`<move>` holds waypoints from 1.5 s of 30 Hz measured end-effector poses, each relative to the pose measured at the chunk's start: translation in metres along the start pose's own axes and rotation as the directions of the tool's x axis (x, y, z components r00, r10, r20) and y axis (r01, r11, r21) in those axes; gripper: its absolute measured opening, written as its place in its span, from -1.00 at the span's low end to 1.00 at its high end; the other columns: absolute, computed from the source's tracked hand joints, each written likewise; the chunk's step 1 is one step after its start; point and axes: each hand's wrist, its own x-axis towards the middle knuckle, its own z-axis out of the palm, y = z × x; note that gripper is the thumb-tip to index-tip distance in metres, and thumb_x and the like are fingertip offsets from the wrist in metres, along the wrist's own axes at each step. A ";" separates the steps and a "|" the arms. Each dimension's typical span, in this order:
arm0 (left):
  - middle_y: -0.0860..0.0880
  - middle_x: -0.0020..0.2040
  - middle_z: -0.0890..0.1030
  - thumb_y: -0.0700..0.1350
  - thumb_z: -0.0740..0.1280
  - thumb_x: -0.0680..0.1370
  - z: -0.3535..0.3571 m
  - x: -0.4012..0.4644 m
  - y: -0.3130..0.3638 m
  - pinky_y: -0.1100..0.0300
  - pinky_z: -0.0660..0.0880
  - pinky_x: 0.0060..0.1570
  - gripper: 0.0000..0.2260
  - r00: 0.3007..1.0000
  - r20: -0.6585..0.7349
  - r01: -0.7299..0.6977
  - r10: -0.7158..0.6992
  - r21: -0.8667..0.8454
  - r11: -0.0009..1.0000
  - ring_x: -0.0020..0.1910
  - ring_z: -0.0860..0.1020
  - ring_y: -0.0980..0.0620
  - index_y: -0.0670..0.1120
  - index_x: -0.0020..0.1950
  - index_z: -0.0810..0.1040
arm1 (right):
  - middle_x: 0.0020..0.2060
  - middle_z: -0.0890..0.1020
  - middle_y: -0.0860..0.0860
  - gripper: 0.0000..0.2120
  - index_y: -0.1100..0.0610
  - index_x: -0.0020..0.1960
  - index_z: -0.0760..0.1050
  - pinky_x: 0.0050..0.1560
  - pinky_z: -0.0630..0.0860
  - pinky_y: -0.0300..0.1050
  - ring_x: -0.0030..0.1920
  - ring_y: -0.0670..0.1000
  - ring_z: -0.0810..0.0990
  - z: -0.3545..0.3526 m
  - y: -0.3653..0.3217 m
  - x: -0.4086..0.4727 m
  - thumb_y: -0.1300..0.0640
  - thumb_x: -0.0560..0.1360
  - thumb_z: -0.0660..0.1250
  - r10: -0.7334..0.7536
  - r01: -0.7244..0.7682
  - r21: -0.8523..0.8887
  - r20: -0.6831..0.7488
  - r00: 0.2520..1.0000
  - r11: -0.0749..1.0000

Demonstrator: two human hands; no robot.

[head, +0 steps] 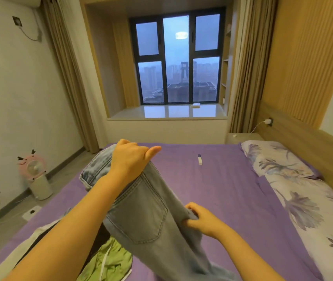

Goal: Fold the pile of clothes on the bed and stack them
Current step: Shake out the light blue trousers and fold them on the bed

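Note:
A pair of light blue jeans (147, 216) hangs above the purple bed (218, 189), back pocket facing me. My left hand (130, 159) grips the jeans high up, fingers curled over the denim, thumb sticking out. My right hand (199, 218) pinches the jeans' right edge lower down. Part of the denim (96, 169) drapes behind my left forearm onto the bed. Below the jeans lies the pile: a green garment (110, 260) with a white drawstring, and a white and a black garment (39, 232) partly hidden by my left arm.
A small white remote (199, 159) lies on the sheet ahead. A floral pillow (273, 159) and floral quilt (313, 216) run along the right by the wooden headboard. A pink fan (34, 175) stands on the floor at the left.

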 end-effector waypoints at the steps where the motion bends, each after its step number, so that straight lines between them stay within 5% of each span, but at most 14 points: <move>1: 0.02 -0.53 0.37 0.39 -0.49 0.42 -0.002 0.000 -0.006 0.16 0.25 -0.02 -0.20 1.000 -0.002 0.006 -0.006 0.012 1.000 -0.45 0.36 -0.04 -0.04 -0.47 0.36 | -0.13 0.50 0.02 -0.87 0.11 0.01 0.43 -0.19 0.34 -0.13 -0.19 -0.01 0.41 -0.003 -0.001 0.004 0.16 0.47 0.32 0.002 -0.001 0.008 -0.038 0.999 1.000; 7: 0.02 -0.43 0.48 0.54 -0.47 0.25 -0.005 -0.010 -0.044 0.15 0.23 -0.11 -0.08 0.996 0.075 0.047 -0.051 0.051 0.998 -0.36 0.45 -0.01 -0.04 -0.30 0.50 | -0.16 0.55 0.03 -0.87 0.07 -0.03 0.49 -0.23 0.43 -0.19 -0.23 -0.02 0.49 -0.062 -0.020 0.001 0.27 0.50 0.33 0.018 0.118 0.361 -0.353 0.935 0.925; 12: 0.06 -0.25 0.53 0.65 -0.21 0.16 0.009 -0.018 -0.037 0.16 0.36 -0.12 -0.11 0.978 0.200 -0.052 0.063 -0.058 0.997 -0.23 0.48 0.05 0.06 0.05 0.46 | 0.01 0.55 -0.07 -0.83 0.01 0.08 0.43 -0.12 0.47 -0.28 0.00 -0.11 0.55 -0.100 -0.034 -0.022 0.18 0.53 0.33 -0.059 0.215 0.268 -0.492 0.868 0.939; 17: 0.09 -0.29 0.50 0.61 0.01 0.22 0.048 -0.045 0.002 0.24 0.29 -0.38 -0.26 0.939 0.337 -0.028 0.065 -0.116 0.993 -0.28 0.45 0.07 0.08 0.07 0.46 | -0.03 0.55 -0.09 -0.87 -0.02 0.06 0.40 -0.19 0.44 -0.27 -0.05 -0.11 0.54 -0.109 -0.010 -0.062 0.14 0.54 0.28 -0.039 0.011 -0.085 -0.337 0.941 0.996; 21: 0.08 -0.29 0.53 0.57 0.04 0.23 0.088 -0.078 0.038 0.26 0.30 -0.39 -0.29 0.861 0.503 0.039 0.073 -0.209 0.977 -0.24 0.52 0.07 0.05 0.01 0.49 | -0.07 0.56 -0.06 -0.90 -0.04 -0.01 0.44 -0.21 0.40 -0.22 -0.11 -0.03 0.53 -0.111 0.010 -0.089 0.12 0.51 0.31 0.135 -0.146 -0.124 -0.096 0.986 0.981; 24: 0.02 -0.23 0.57 0.59 0.01 0.18 0.118 -0.114 0.051 0.21 0.31 -0.38 -0.23 0.790 0.611 0.100 0.059 -0.223 0.970 -0.24 0.52 0.04 0.00 -0.02 0.50 | -0.10 0.54 -0.05 -0.87 -0.02 -0.02 0.47 -0.17 0.42 -0.18 -0.14 -0.03 0.50 -0.095 0.025 -0.084 0.13 0.46 0.34 0.224 -0.206 -0.173 0.094 0.970 0.963; 28: 0.01 -0.38 0.39 0.58 0.06 0.24 0.157 -0.186 0.040 0.16 0.20 -0.43 -0.33 0.636 0.772 0.167 0.008 -0.148 0.975 -0.40 0.35 0.06 -0.03 -0.21 0.39 | -0.10 0.48 -0.02 -0.84 0.03 0.04 0.42 -0.22 0.38 -0.17 -0.19 -0.01 0.44 -0.025 0.071 -0.053 0.11 0.47 0.33 0.339 -0.286 -0.245 0.215 0.916 0.926; 38: 0.05 -0.36 0.42 0.58 0.10 0.29 0.246 -0.376 -0.014 0.16 0.33 -0.36 -0.40 0.262 0.946 0.376 -0.192 0.084 0.923 -0.28 0.46 0.01 0.01 -0.31 0.28 | -0.05 0.47 -0.03 -0.75 0.08 0.16 0.34 -0.28 0.34 -0.38 -0.12 -0.08 0.46 0.201 0.175 -0.004 -0.01 0.57 0.27 0.384 -0.348 -0.163 0.345 0.856 0.923; 45: 0.07 -0.37 0.43 0.58 0.06 0.30 0.292 -0.411 -0.060 0.16 0.29 -0.40 -0.40 0.251 0.937 0.391 -0.242 0.131 0.911 -0.31 0.47 0.01 0.01 -0.30 0.30 | 0.00 0.52 -0.07 -0.83 -0.04 0.12 0.29 -0.21 0.35 -0.40 -0.01 -0.04 0.52 0.267 0.185 0.039 -0.01 0.58 0.23 0.320 -0.317 -0.060 0.286 0.903 0.947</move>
